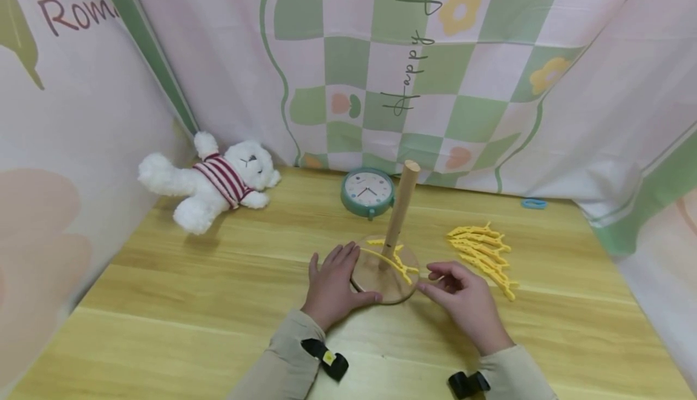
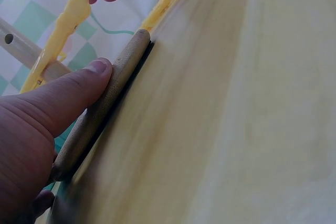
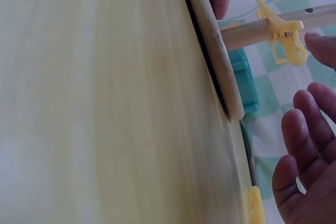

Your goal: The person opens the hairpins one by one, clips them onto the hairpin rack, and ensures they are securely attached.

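Observation:
A wooden stand has a round base and an upright post with small holes. My left hand holds the base at its left and front rim; its thumb rests on the edge. Low on the post sits a yellow plastic branched piece, its arms reaching out over the base; a small metal pin shows in it in the right wrist view. To the right of the base, my right hand is beside that piece, fingers loosely bent, with nothing held in them.
Several more yellow branched pieces lie in a row to the right. Behind the stand lies a green round clock. A white plush bear lies at the back left, and a small blue ring-like item at the back right.

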### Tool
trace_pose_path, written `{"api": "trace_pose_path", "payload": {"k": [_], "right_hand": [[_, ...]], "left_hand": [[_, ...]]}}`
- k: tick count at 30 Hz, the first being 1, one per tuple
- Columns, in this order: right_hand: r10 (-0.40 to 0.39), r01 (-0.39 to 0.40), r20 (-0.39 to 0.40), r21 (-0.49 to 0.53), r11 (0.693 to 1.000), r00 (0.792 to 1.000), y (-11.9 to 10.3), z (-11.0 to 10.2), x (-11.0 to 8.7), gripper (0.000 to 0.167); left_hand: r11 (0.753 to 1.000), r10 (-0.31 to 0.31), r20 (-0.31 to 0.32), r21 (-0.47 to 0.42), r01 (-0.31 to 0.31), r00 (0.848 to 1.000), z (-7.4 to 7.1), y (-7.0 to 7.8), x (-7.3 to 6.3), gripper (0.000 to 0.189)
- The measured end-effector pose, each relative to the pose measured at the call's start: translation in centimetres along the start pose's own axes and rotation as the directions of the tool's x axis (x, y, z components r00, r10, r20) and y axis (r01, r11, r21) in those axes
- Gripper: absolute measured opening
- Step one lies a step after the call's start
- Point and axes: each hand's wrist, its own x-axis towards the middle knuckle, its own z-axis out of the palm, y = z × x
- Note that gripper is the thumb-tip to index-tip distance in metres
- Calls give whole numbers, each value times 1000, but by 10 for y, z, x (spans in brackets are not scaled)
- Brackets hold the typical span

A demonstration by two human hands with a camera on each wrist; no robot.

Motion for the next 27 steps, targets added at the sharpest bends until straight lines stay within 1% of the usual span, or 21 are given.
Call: {"api": "trace_pose_path", "payload": {"k": [6,10,17,21,27], "right_hand": [[7,-6,-25,9,1000,1000,4,-5,-3,37],[2,-3,-38,-11,1000,999,8,-10,-4,37],[43,-46,-78,-43,998,996,19,-22,-6,37],[43,-50,-107,-57,997,993,23,-30,-7,36],[87,-96,-127,-66,993,988,28,-41,-8,41]], "left_hand": [[1000,-2,6,3,2,1000,0,0,0,106],[1000,-4,9,-1,4,1000,-1,1,1,106],[1000,-9,17,1,9,1000,-1,1,1,106],[1000,-7,16,7,7,1000,0,0,1,105],[1000,-4,12,15,4,1000,1,-1,2,106]]}}
